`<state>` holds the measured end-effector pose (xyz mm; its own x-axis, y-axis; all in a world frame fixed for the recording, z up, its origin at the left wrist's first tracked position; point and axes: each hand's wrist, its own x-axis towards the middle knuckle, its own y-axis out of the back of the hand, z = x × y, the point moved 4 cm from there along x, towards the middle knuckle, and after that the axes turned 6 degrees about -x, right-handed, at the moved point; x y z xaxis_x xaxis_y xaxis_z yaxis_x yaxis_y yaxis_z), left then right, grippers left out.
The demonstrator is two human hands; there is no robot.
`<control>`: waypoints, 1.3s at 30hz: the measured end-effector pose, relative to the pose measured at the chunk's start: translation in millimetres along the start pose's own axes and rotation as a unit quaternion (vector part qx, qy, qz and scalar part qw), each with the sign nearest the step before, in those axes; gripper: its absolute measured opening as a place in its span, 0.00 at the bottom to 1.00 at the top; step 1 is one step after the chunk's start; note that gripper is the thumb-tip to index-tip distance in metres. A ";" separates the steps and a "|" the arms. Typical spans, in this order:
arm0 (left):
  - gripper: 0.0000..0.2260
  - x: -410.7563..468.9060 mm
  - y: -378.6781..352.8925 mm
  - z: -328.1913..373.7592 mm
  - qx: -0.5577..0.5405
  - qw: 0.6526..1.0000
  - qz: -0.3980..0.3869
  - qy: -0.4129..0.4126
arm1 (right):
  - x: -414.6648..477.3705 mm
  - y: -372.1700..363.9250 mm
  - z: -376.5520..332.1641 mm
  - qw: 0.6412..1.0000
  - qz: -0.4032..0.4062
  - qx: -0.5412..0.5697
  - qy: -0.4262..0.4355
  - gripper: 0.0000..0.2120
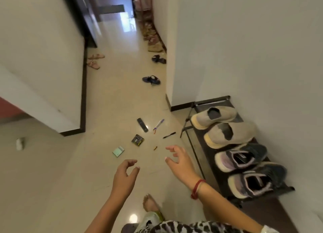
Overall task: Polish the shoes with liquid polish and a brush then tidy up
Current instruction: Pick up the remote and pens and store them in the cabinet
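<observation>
Shoes (230,134) line the rack (211,102) at three o'clock; left hand (124,174) and right hand (178,160) hover loosely curled, holding nothing.

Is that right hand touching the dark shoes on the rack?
Apart. The head view shows floor and the rack edge between the right hand and the dark shoes.

Shoe rack (212,101) against right wall (262,58); top shelf packed side by side with grey slip-ons (225,128) and dark sneakers (244,164). Approach from above and left open. Floor (108,101) ahead littered: remote (142,125), pens (158,124), battery pack (137,140), notepad (118,151).
</observation>
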<state>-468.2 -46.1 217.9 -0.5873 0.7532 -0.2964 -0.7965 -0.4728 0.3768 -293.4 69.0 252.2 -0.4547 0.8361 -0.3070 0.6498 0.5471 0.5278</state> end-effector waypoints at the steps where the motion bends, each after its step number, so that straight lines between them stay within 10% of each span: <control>1: 0.07 12.1 16.3 -3.2 -0.010 1.000 0.015 0.008 | 14.4 -13.0 -10.4 1.000 -0.016 -0.013 -0.002 0.16; 18: 0.08 176.1 139.2 -40.4 -0.018 0.994 0.067 0.089 | 196.8 -118.8 -80.6 0.998 -0.058 -0.014 -0.036 0.15; 39: 0.12 393.0 105.8 -153.8 0.110 0.981 -0.084 0.133 | 355.1 -222.2 3.8 0.979 0.078 0.033 -0.188 0.14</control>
<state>-805.4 129.5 6.2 -0.4900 0.6528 -0.5777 -0.8522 -0.2194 0.4750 -596.9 244.5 22.9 -0.0995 0.8586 -0.5029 0.7370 0.4032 0.5425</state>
